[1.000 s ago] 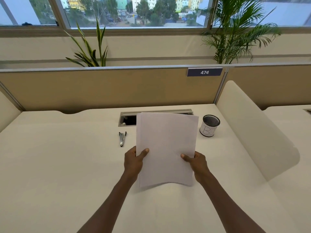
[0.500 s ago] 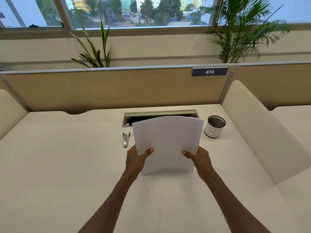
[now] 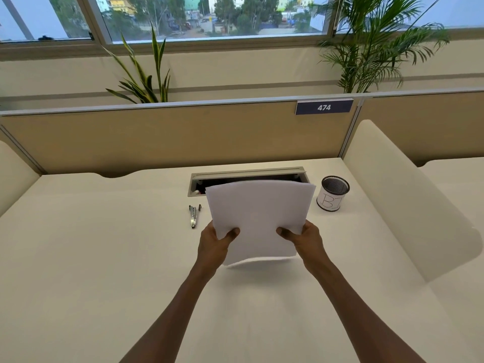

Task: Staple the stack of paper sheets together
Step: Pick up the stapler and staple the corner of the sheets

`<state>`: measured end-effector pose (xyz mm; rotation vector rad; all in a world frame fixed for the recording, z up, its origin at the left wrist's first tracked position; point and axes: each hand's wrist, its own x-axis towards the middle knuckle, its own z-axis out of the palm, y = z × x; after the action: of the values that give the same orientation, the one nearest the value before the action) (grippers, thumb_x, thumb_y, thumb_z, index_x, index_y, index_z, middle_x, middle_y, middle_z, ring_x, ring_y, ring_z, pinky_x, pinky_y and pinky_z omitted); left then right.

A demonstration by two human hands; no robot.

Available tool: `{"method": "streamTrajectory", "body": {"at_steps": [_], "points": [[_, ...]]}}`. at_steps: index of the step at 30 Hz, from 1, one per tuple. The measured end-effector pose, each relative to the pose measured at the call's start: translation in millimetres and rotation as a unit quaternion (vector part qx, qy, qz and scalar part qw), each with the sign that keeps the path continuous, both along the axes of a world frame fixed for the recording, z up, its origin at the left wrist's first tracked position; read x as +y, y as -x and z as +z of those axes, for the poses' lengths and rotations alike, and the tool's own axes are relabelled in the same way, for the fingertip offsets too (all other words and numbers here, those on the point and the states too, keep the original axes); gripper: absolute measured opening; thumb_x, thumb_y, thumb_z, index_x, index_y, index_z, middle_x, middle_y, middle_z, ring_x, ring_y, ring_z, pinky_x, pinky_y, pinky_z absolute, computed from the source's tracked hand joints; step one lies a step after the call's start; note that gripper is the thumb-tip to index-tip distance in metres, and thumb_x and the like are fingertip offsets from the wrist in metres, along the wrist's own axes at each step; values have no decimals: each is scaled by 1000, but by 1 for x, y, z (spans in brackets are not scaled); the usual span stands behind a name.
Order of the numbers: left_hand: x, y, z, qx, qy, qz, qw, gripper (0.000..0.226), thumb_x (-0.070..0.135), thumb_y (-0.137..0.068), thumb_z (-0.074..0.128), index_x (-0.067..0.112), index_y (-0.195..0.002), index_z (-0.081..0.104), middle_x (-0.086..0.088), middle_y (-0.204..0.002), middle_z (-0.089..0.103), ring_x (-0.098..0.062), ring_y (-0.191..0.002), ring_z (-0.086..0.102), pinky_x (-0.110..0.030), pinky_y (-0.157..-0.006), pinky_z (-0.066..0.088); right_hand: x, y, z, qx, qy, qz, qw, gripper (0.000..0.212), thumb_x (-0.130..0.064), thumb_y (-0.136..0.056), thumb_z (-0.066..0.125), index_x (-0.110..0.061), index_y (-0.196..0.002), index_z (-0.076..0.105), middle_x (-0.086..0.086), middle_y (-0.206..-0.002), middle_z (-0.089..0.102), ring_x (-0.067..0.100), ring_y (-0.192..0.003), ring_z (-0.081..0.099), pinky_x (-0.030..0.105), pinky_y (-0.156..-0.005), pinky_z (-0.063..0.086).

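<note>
A stack of white paper sheets (image 3: 259,218) stands nearly upright over the middle of the cream desk (image 3: 104,258), its lower edge lifted a little off the surface. My left hand (image 3: 216,243) grips the stack's left edge with the thumb in front. My right hand (image 3: 303,238) grips its right edge the same way. A small metal stapler (image 3: 194,215) lies flat on the desk just left of the paper, apart from both hands.
A black mesh pen cup (image 3: 332,193) with a white label stands to the right of the paper. An open cable tray (image 3: 246,172) sits behind the stack. A tan partition (image 3: 170,137) closes the back; a cream side divider (image 3: 408,200) rises at the right.
The stack went from tilted and raised to upright with its lower edge down at the desk, and has now lifted slightly off it again. Both hands kept their grip on its sides.
</note>
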<state>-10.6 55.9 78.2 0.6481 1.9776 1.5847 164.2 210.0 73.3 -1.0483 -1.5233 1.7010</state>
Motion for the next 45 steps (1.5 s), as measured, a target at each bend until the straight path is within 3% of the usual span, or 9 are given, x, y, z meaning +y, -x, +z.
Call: {"method": "streamTrajectory", "body": {"at_steps": [7,11,14,20,25,31,36,45], "points": [[-4,-2,-9,19,22,-20,999,34,25,-87,65,25,-120,60,8,-113,71,-13,-104,67,-44,-92,54,-1,-3,-8,-6,-12,19,1000,43,-10,-74,82,-19,-113,68,-5,-103,75,16,-95,71,23,-76,53],[1,-7,-5,31,12,-19,999,33,23,-90,58,26,-123,59,8,-115,71,-13,-105,67,-43,-92,54,-1,-1,-4,1,-8,15,1000,40,-11,-76,81,-14,-114,66,-1,-103,75,19,-93,72,24,-71,56],[4,-10,-1,32,3,-5,999,34,20,-91,58,23,-125,57,6,-115,70,-13,-105,66,-39,-91,53,1,-2,-3,13,-15,6,1000,41,-11,-76,81,-12,-115,67,1,-104,76,20,-94,72,31,-79,57],[-6,-13,-13,25,28,14,999,33,22,-91,60,23,-124,58,5,-114,70,-16,-105,66,-42,-91,54,-4,-7,-12,13,-23,6,1000,45,-3,-73,81,-19,-114,68,-3,-104,76,14,-95,71,19,-75,54],[-8,-21,-14,21,37,15,999,31,21,-94,57,20,-125,57,4,-115,69,-18,-107,64,-38,-89,53,-4,-8,-9,15,-16,-3,1000,34,-3,-75,81,-20,-102,71,-4,-97,76,16,-89,71,17,-71,54],[-7,-22,-8,26,34,18,999,34,19,-94,56,18,-129,55,3,-117,68,-18,-106,63,-30,-84,48,-3,-6,-6,14,-23,-2,1000,31,-6,-76,80,-13,-105,71,3,-96,75,19,-88,70,23,-72,53],[-14,-25,-18,20,58,11,998,30,17,-93,56,20,-123,58,5,-113,69,-19,-107,64,-33,-84,49,-10,-8,-14,10,-15,4,1000,26,-2,-76,79,-23,-90,71,2,-93,75,19,-87,69,22,-71,53],[-14,-24,-16,26,77,14,997,32,16,-95,54,15,-127,55,1,-118,67,-21,-107,61,-30,-84,43,-9,-3,-16,-10,-13,18,1000,25,-4,-77,79,-14,-98,71,5,-95,75,20,-87,68,20,-68,50]]}}
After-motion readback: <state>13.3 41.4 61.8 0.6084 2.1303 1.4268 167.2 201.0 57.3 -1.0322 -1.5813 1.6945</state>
